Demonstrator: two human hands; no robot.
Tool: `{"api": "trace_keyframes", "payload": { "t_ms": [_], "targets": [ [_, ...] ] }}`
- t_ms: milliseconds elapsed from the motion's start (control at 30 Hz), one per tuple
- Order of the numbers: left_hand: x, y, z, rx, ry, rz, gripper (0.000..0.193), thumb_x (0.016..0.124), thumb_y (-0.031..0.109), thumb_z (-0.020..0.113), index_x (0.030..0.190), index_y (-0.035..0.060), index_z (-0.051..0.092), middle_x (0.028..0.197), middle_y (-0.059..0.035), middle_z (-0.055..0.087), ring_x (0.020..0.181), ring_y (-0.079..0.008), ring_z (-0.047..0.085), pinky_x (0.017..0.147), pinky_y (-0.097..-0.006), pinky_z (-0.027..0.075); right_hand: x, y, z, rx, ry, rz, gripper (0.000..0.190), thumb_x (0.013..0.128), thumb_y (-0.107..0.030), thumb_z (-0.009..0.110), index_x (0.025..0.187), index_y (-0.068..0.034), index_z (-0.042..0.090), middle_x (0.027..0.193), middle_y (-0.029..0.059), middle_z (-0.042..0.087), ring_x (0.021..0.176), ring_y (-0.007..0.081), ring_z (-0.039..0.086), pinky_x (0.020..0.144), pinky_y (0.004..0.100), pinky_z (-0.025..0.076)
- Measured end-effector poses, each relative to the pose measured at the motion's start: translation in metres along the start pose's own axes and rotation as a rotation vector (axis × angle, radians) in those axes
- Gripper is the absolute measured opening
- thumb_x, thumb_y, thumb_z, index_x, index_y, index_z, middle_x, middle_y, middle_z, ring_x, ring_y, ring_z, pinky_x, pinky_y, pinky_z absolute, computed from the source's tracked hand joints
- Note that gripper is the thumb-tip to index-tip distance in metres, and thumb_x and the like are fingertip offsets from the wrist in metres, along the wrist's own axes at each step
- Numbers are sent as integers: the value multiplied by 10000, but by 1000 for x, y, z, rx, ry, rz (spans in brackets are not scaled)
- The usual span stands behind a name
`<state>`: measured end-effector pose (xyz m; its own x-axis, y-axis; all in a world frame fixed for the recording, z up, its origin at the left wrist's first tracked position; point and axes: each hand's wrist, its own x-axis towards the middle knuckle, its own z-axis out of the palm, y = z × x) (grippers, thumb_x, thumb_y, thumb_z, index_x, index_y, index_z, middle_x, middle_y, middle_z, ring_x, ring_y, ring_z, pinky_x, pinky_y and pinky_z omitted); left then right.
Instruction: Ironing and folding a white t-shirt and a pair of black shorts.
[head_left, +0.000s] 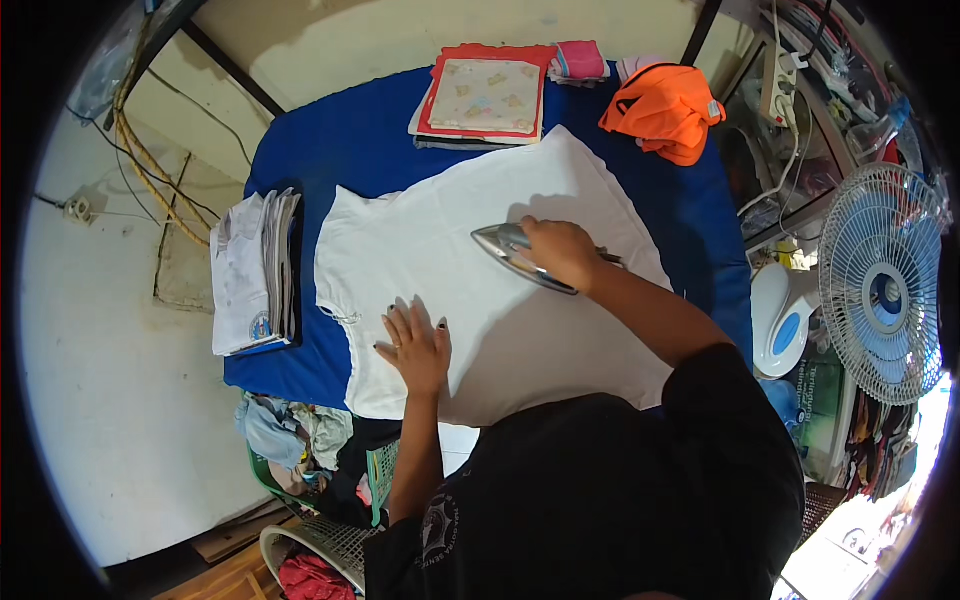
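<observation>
A white garment (442, 225), apparently a shirt, lies spread over a padded table covered in blue cloth (322, 142). My right hand (559, 251) is closed round the handle of a clothes iron (499, 246). The iron sits on the right half of the garment with its tip pointing left. Fingers apart, my left hand (414, 349) rests palm down on the fabric near the gathered neckline at the left. The garment's near edge is partly hidden behind my body.
Folded clothes (244, 277) are stacked at the table's left edge. Another folded pile (487, 94) and an orange garment (664, 109) lie along the back. To the right stands a fan (885, 285). Laundry baskets (319, 551) sit below the near left edge.
</observation>
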<state>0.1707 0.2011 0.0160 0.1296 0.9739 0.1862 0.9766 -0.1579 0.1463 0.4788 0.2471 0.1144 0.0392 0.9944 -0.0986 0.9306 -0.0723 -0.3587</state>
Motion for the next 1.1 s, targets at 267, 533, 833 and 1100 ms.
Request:
{"api": "trace_keyframes", "payload": {
  "t_ms": [267, 533, 833, 1100],
  "targets": [
    [-1, -1, 8, 67, 64, 35, 614, 899, 437, 443, 1396, 81, 387, 1459, -216, 322, 1373, -410, 245, 1009, -680, 171, -2, 111, -31, 22, 260, 493, 392, 877, -374, 532, 1005, -5, 506, 852, 196, 638, 760, 358, 623, 668, 438, 476],
    [-4, 7, 7, 91, 46, 41, 602, 908, 448, 427, 1387, 85, 405, 1445, -210, 351, 1361, -409, 274, 996, -682, 181, -39, 37, -3, 99, 94, 120, 410, 859, -409, 552, 1042, -44, 517, 869, 177, 642, 764, 355, 617, 681, 451, 453],
    [-22, -31, -13, 144, 5, -70, 594, 905, 437, 436, 1415, 140, 371, 1474, -173, 320, 1372, -395, 257, 1007, -676, 165, -74, 93, -6, 47, 100, 456, 469, 880, -448, 504, 1062, -16, 518, 896, 202, 645, 799, 392, 616, 693, 465, 468],
    [-44, -69, -22, 163, 138, -301, 586, 881, 468, 467, 1339, 103, 475, 1413, -203, 401, 1339, -423, 303, 988, -686, 177, -49, 76, -25, 31, 91, 314, 484, 854, -473, 546, 996, -11, 519, 897, 207, 630, 808, 393, 600, 705, 452, 458]
  ]
}}
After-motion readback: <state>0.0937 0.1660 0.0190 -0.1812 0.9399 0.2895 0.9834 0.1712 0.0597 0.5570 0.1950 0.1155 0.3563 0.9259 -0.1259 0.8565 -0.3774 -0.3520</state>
